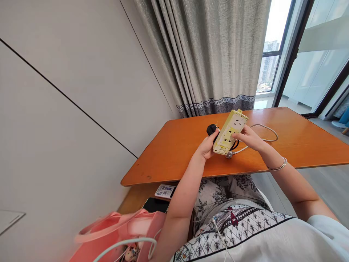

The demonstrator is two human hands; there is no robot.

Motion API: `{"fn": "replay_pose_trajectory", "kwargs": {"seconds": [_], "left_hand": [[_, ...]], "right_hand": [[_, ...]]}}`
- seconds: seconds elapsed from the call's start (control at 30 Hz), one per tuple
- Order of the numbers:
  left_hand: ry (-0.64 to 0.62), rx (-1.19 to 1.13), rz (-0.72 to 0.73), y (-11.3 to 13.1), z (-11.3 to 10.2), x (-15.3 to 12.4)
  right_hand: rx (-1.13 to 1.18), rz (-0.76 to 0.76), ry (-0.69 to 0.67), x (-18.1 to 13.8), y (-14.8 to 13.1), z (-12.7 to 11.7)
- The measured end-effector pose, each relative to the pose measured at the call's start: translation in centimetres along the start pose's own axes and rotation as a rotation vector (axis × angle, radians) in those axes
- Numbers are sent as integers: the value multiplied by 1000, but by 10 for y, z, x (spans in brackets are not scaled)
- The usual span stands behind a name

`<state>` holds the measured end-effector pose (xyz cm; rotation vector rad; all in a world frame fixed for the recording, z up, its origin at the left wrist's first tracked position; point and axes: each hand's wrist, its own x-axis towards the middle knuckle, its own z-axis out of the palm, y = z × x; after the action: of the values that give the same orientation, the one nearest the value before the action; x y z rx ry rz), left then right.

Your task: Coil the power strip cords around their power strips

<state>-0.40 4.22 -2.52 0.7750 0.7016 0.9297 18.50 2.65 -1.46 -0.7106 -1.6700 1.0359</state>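
Pinching the strip point(229, 133) between your left hand point(207, 147) and right hand point(250, 138), you hold it above the counter point(174, 149), its long axis slanting away rightward toward the far edge, sockets point(237, 122) facing you; beyond that edge hangs a curtain point(220, 54).

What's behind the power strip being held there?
Behind the power strip, part of a black cord shows past its lower right edge, with the orange table beyond. Its back face and anything directly covered by its body can't be seen.
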Motion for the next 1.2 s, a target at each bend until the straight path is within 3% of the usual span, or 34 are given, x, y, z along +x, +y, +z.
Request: {"fn": "replay_pose_trajectory", "kwargs": {"seconds": [0.23, 0.47, 0.6, 0.73, 0.97, 1.1, 1.2], "left_hand": [[4, 1, 34, -5, -1, 3], [-62, 100, -64, -4, -14, 15], [-66, 138, -96, -3, -17, 22], [-124, 81, -97, -2, -21, 29], [-176, 14, 92, -9, -22, 39], [-110, 123, 153, -19, -25, 46], [27, 303, 218, -27, -33, 55]], "right_hand": [[83, 98, 32, 1, -3, -8], [272, 342, -20, 5, 5, -17], [364, 401, 79, 6, 12, -16], [440, 360, 159, 8, 21, -14], [459, 300, 368, 19, 36, -25], [495, 236, 570, 44, 41, -55], [497, 207, 743, 69, 47, -98]]}}
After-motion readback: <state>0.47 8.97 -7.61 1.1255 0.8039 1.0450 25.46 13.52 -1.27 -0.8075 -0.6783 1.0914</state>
